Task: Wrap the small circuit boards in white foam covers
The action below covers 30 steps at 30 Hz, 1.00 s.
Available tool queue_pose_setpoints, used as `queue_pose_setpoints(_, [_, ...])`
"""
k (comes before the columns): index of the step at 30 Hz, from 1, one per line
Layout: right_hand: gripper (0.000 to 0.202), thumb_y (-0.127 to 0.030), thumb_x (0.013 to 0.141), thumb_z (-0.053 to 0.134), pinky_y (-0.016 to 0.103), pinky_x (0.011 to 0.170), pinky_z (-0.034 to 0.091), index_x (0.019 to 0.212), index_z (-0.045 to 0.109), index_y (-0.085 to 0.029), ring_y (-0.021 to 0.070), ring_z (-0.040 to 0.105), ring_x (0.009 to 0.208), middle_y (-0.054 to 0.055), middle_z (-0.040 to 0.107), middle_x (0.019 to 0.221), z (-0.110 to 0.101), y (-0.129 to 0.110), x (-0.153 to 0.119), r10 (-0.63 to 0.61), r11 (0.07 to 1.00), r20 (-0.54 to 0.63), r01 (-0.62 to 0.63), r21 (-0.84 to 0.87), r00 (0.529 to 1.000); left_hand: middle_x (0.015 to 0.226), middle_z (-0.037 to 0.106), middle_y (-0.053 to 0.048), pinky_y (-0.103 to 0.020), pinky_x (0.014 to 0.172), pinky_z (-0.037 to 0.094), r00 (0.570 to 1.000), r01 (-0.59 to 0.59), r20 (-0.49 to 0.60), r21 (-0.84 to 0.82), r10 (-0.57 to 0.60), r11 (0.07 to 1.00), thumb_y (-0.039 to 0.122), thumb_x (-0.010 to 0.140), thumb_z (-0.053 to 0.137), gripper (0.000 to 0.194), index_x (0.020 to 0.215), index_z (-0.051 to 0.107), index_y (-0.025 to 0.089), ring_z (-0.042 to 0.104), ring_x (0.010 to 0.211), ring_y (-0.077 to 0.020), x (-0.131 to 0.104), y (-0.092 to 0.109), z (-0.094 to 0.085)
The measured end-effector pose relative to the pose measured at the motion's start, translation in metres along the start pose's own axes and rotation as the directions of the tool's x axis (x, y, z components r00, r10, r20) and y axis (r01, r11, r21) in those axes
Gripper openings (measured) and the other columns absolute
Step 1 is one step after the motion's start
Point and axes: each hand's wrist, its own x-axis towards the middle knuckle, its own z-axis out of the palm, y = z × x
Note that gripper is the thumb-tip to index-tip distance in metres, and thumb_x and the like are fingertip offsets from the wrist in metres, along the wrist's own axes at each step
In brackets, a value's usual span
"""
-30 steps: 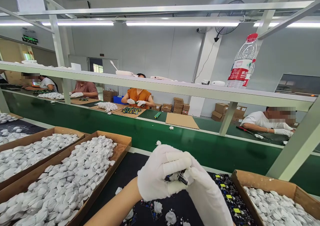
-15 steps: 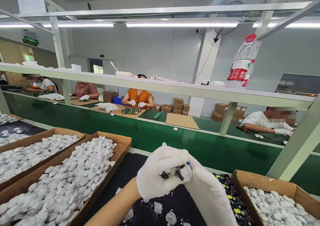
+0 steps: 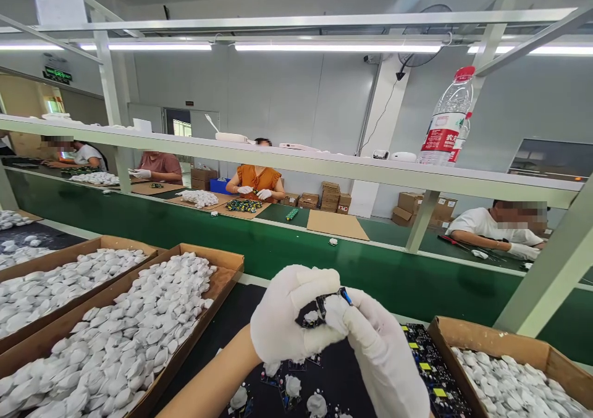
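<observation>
In a white glove, my left hand (image 3: 290, 313) is closed around a small dark circuit board (image 3: 311, 314) with a blue part at its upper edge. A white, crumpled piece (image 3: 336, 313) sits against the board, between the two hands. My right hand (image 3: 386, 350), also gloved, pinches at the right side of this piece. Its fingertips partly hide the piece and the board's right end. Below the hands, several boards with white lumps, one of them a round lump (image 3: 317, 404), lie on the black mat (image 3: 199, 368).
Cardboard trays of white pieces stand at the left (image 3: 231, 282) and right (image 3: 486, 328). Dark boards with yellow squares (image 3: 425, 366) lie beside the right tray. Beyond are a green conveyor (image 3: 278, 245), a shelf (image 3: 296, 157) with a bottle (image 3: 447, 121), and several people.
My right hand has lowered slightly and its fingers have shifted on the white piece. The board has turned, showing more of its face. On the conveyor, a small white item has moved slightly right.
</observation>
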Motion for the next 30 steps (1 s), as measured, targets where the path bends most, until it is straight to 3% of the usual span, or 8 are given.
queue_pose_setpoints(3, [0.022,-0.041,0.070,0.073,0.032,0.073,0.046,0.083,0.072,-0.023,0.0190,0.056,0.075,0.000,0.065,0.075,-0.004,0.009,-0.003,-0.005,1.000,-0.048,0.005,0.007,0.999,0.094,0.069,-0.009,-0.034,0.071,0.054,0.997,-0.048,-0.064,0.074,0.053,0.996,0.031,0.073,0.068,0.047,0.115,0.053,0.017,0.066,0.080,-0.0195,0.002,0.000,0.001])
queue_pose_setpoints(7, [0.034,-0.051,0.072,0.068,0.038,0.083,0.046,0.097,0.071,-0.029,0.0230,0.057,0.090,0.003,0.068,0.095,-0.010,0.015,-0.009,0.041,0.989,-0.059,-0.032,0.146,0.997,0.088,0.069,-0.007,-0.032,0.064,0.054,0.993,-0.039,-0.108,0.064,0.046,0.997,0.027,0.073,0.066,0.044,0.114,0.054,0.017,0.065,0.072,-0.0176,0.007,0.004,-0.001])
queue_pose_setpoints(12, [0.023,-0.042,0.074,0.070,0.032,0.069,0.044,0.069,0.065,-0.020,0.0167,0.049,0.068,0.000,0.056,0.068,-0.004,0.001,-0.005,0.021,0.997,0.120,-0.030,0.077,0.993,0.089,0.069,-0.008,-0.031,0.059,0.052,0.993,-0.070,-0.091,0.048,0.074,0.996,0.031,0.076,0.066,0.047,0.117,0.053,0.013,0.063,0.070,-0.0165,0.008,0.008,-0.002])
queue_pose_setpoints(17, [0.032,-0.045,0.071,0.070,0.030,0.064,0.040,0.059,0.059,-0.018,0.0135,0.041,0.061,-0.001,0.050,0.062,0.002,-0.005,-0.001,0.037,0.994,0.075,-0.044,0.103,0.997,0.092,0.070,-0.011,-0.030,0.057,0.050,0.988,-0.128,-0.062,0.170,0.140,0.977,0.030,0.081,0.062,0.038,0.113,0.054,0.011,0.065,0.071,-0.0168,0.003,0.006,0.000])
queue_pose_setpoints(21, [0.036,-0.046,0.072,0.069,0.030,0.063,0.040,0.054,0.056,-0.019,0.0145,0.042,0.061,-0.001,0.050,0.059,-0.002,0.006,0.001,-0.005,1.000,0.019,0.004,0.021,1.000,0.092,0.072,-0.012,-0.031,0.059,0.050,0.987,-0.125,-0.054,0.326,0.151,0.937,0.035,0.080,0.062,0.036,0.108,0.057,0.013,0.066,0.071,-0.0186,-0.001,0.006,0.001])
queue_pose_setpoints(26, [0.034,-0.056,0.071,0.064,0.032,0.067,0.044,0.074,0.065,-0.022,0.0194,0.049,0.072,0.002,0.058,0.073,-0.005,0.012,-0.001,-0.066,0.998,-0.055,0.064,-0.028,0.996,0.087,0.073,-0.008,-0.030,0.060,0.050,0.996,-0.013,-0.074,0.329,0.040,0.944,0.030,0.073,0.068,0.041,0.110,0.057,0.016,0.066,0.067,-0.0174,-0.002,0.010,0.003])
queue_pose_setpoints(30, [0.026,-0.044,0.072,0.068,0.027,0.060,0.040,0.067,0.057,-0.020,0.0153,0.042,0.067,-0.001,0.051,0.068,0.001,0.004,-0.004,-0.033,0.975,-0.054,0.021,-0.219,0.998,0.093,0.073,-0.010,-0.031,0.059,0.047,0.994,-0.106,0.019,0.367,0.107,0.924,0.034,0.081,0.059,0.036,0.111,0.056,0.015,0.067,0.071,-0.0188,-0.005,0.010,0.004])
